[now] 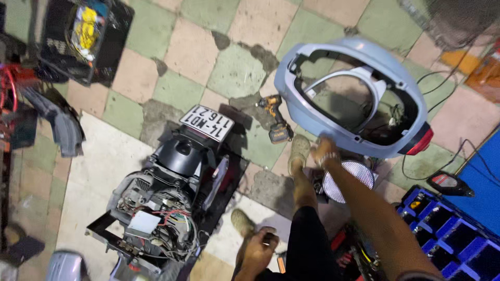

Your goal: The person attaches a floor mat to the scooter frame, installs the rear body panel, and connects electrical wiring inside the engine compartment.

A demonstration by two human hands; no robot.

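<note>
My right hand (325, 152) grips the lower rim of a large blue-grey scooter body shell (388, 70), which is lifted off the floor and tilted. The shell has a red tail light (418, 142) at its right end. The hand is blurred. My left hand (259, 251) is low near my leg, fingers curled around a small shiny metal item whose kind I cannot make out. Below and left stands the stripped rear of a scooter (166, 198) with bare wiring and a white number plate (207, 122).
An orange-and-black cordless drill (274, 118) lies on the tiled floor beside my shoe (299, 149). A round ribbed lamp lens (348, 179) sits under the shell. A blue compartment tray (453, 237) is at the bottom right and a black crate (86, 36) at the top left.
</note>
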